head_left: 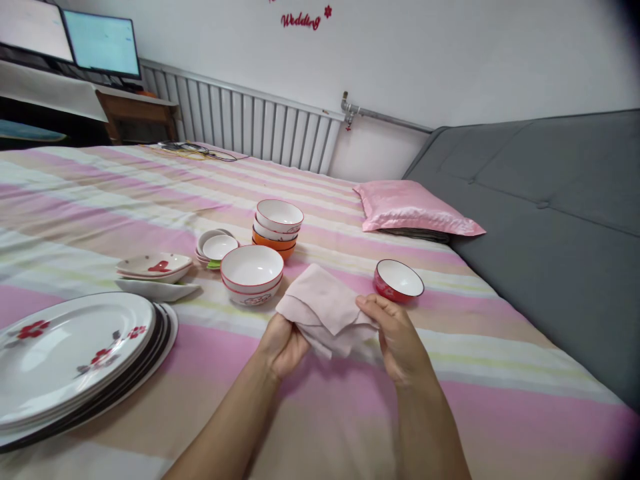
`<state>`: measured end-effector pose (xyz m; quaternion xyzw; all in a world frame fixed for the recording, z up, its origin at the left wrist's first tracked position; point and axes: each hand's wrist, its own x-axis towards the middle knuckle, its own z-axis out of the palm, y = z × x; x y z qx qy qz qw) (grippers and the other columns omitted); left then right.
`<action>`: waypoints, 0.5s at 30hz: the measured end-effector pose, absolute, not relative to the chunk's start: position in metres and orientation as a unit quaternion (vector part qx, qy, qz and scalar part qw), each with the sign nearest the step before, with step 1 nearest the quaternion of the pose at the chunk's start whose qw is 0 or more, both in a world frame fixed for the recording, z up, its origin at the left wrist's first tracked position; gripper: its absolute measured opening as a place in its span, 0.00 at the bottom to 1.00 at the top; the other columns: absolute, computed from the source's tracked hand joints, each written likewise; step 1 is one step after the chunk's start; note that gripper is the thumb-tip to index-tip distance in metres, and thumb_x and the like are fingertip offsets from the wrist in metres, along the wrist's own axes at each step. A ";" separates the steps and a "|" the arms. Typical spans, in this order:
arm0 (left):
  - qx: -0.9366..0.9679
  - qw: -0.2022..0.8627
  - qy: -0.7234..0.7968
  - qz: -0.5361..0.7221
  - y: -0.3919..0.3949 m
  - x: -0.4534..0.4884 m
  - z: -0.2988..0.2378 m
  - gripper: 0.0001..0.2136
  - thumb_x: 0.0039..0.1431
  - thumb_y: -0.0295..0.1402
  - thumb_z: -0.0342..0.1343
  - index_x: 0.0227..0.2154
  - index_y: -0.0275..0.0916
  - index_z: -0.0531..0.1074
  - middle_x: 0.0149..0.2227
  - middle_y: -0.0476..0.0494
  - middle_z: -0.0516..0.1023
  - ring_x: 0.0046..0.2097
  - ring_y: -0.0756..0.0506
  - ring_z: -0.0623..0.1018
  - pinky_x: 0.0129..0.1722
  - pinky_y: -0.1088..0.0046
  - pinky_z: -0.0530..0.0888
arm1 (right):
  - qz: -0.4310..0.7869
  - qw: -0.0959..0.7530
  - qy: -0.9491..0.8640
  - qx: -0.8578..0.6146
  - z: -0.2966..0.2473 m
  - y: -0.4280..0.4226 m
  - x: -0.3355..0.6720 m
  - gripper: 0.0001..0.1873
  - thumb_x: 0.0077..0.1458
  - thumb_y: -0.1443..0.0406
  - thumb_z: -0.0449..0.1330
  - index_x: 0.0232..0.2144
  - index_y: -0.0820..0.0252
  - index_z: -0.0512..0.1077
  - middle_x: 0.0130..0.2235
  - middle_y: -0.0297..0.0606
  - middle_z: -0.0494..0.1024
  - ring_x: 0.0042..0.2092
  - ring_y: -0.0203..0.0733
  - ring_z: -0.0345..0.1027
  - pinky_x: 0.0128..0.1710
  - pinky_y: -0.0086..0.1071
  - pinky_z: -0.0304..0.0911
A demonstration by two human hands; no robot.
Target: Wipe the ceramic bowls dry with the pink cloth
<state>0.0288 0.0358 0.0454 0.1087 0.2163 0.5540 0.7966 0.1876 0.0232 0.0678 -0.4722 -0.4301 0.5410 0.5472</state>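
Pink, white and tan stripes run across the wide bed sheet [500, 347]. Behind it are a white metal radiator [240, 113] and a white wall [500, 67]. On the right is a long grey padded headboard [540, 227], with a shiny pink pillow [415, 205] near it.

Dishes sit all around. A short stack of white bowls with red rims [253, 283] is just beside the left hand [286, 343]. It hides part of a taller stack of white and orange bowls [280, 225]. A round red bowl, white inside [389, 290], is just past the right hand [395, 337]. Big round plates with red flowers [75, 333] make a pile at the far left.

I count one pillow, one red bowl and two bowls in the short stack. The plates are too close together to count.

Both hands are partly curled, thumbs bent in. They pinch one pale pink folded cloth [325, 300] between them, above the sheet.
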 end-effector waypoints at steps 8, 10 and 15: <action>0.152 0.799 0.211 0.542 0.033 0.028 0.041 0.18 0.65 0.31 0.41 0.50 0.30 0.70 0.47 0.35 0.79 0.55 0.42 0.73 0.57 0.64 0.69 | 0.485 0.540 -0.475 -0.498 0.064 0.026 0.186 0.20 0.41 0.52 0.69 0.32 0.57 0.73 0.37 0.38 0.75 0.37 0.41 0.66 0.36 0.32 0.60; 0.176 0.796 0.222 0.536 0.031 0.030 0.039 0.16 0.64 0.32 0.45 0.47 0.31 0.72 0.45 0.36 0.79 0.54 0.40 0.74 0.55 0.63 0.70 | 0.509 0.526 -0.486 -0.477 0.065 0.024 0.186 0.21 0.44 0.51 0.67 0.37 0.56 0.73 0.40 0.39 0.76 0.40 0.43 0.68 0.37 0.32 0.62; 0.262 0.798 0.228 0.493 0.022 0.032 0.040 0.14 0.55 0.31 0.55 0.43 0.34 0.76 0.43 0.37 0.80 0.49 0.37 0.77 0.46 0.64 0.74 | 0.524 0.433 -0.588 -0.439 0.066 0.021 0.185 0.16 0.50 0.57 0.65 0.41 0.53 0.76 0.42 0.38 0.77 0.41 0.45 0.69 0.37 0.33 0.63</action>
